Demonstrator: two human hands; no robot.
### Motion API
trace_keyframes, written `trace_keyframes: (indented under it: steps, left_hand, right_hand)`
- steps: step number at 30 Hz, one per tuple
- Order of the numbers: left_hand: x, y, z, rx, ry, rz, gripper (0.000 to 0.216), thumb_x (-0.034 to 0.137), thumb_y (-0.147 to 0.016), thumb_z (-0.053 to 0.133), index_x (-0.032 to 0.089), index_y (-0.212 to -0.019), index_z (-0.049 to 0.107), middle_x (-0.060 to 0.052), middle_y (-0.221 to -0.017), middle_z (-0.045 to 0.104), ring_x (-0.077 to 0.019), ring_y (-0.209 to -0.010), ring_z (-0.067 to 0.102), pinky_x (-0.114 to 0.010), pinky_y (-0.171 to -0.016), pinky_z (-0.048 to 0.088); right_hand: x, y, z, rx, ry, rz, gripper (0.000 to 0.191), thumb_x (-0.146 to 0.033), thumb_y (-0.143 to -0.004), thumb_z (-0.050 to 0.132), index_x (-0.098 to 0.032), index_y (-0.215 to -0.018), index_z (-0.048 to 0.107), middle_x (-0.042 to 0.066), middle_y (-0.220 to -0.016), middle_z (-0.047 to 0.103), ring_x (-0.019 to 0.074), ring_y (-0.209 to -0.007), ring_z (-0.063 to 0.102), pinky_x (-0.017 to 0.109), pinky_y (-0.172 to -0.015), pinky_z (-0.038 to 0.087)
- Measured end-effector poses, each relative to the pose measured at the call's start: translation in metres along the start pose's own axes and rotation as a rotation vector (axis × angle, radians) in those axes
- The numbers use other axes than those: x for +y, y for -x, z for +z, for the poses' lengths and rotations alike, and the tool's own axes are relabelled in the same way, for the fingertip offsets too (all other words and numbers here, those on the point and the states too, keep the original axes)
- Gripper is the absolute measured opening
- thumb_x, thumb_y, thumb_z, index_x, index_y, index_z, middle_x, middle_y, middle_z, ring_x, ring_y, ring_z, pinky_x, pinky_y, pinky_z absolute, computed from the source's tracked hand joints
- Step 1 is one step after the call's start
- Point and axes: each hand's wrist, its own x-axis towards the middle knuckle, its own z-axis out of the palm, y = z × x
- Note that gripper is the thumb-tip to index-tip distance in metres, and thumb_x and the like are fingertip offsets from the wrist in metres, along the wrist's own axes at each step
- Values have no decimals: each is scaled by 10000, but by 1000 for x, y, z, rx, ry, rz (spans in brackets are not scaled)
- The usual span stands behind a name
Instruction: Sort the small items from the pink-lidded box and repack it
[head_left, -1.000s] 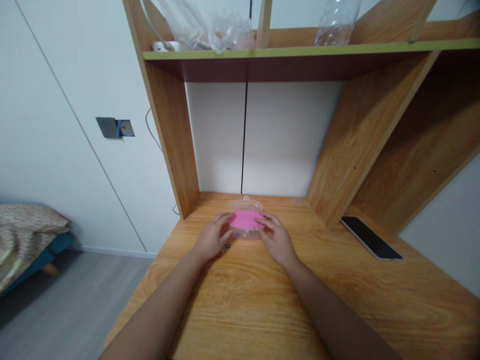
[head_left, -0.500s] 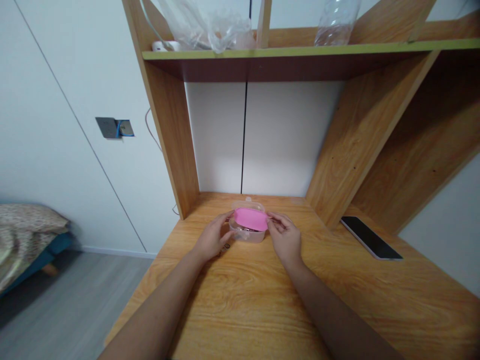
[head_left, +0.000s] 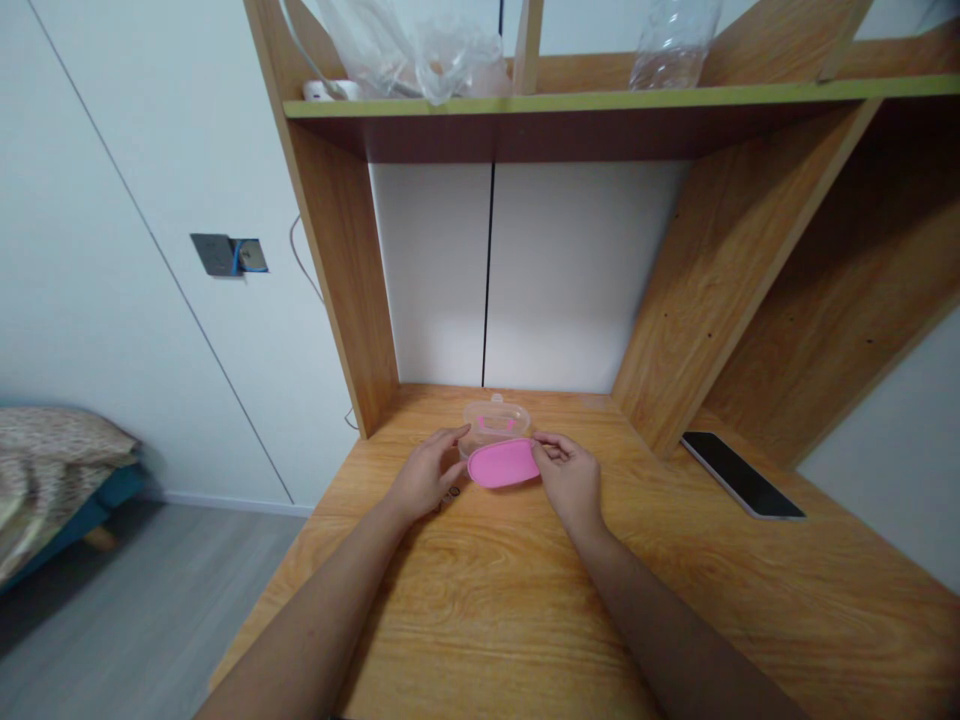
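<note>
A small clear plastic box stands on the desk with its hinged lid tipped back, away from me. In front of and partly over it is a pink oval piece, thin and tray-like, tilted so that it hides most of the box's inside. The thumb and fingers of my right hand pinch its right end. My left hand curves round the left end of the box, thumb in front and fingers behind. A small dark item lies beside my left thumb, too small to name.
A phone or tablet with a dark screen lies on the right of the desk. Wooden side panels and a shelf enclose the back. A plastic bag and a clear bottle rest on the shelf.
The pink piece has come toward me and tilted, off the middle of the box. Its left end has left my left fingers. Both hands stay nearly in place.
</note>
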Motion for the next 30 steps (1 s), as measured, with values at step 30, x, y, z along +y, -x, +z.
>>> trace_keyframes:
  steps: [30]
  left_hand:
    - [9,-2,0,-48,-38,1,465,334,-926,617,212,-1373,583,-117,-1313,629,-255,-1208,597,-406,-1077,471]
  right_hand:
    - [1,-3,13,106,199,-119,181,-303,-763,613,-204,-834,746,41,-780,729,184,-634,618,272,-608,481]
